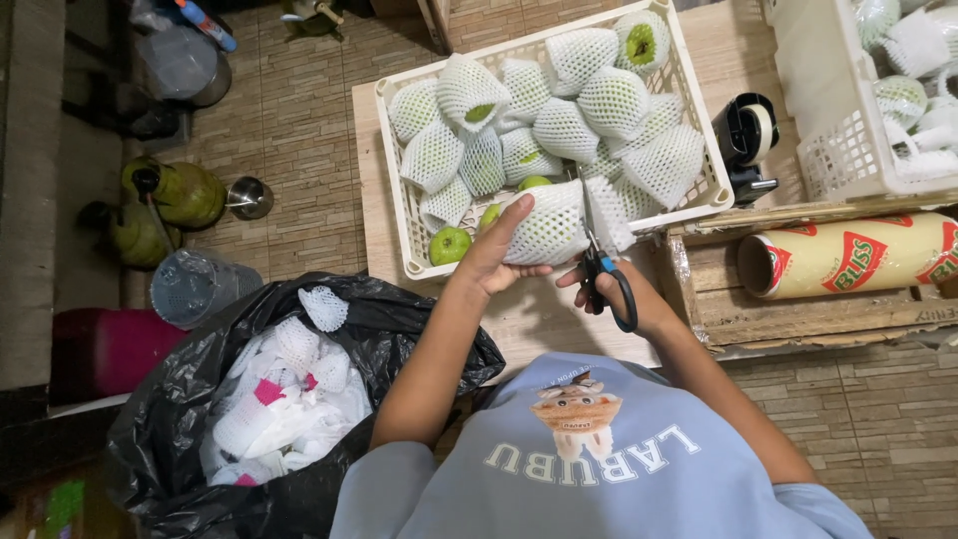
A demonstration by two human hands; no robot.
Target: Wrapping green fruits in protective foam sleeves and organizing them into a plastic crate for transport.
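Netted fruit (547, 228), wrapped in white foam mesh, sits at the near rim of the white basket (399, 190) on the wooden counter (371, 215), with the left hand (496, 252) curled around its left side and gripping it. The right hand (624, 291) has its fingers through the black handles of the scissors (603, 268), whose blades point up at the loose end of the mesh; how far the blades are parted is hard to make out. The basket is crowded with more mesh-wrapped fruit, and a few bare green fruits (450, 244) lie in its near left corner, just beside the left hand. A tape dispenser (746, 135) stands past the basket's right side, a roll of cling film (858, 255) lies on a wooden crate to the right, and a second basket (828, 150) is cut off at the top right. Off the counter's left edge an open black bag (190, 389) holds discarded mesh. A little bare counter shows between basket and body.
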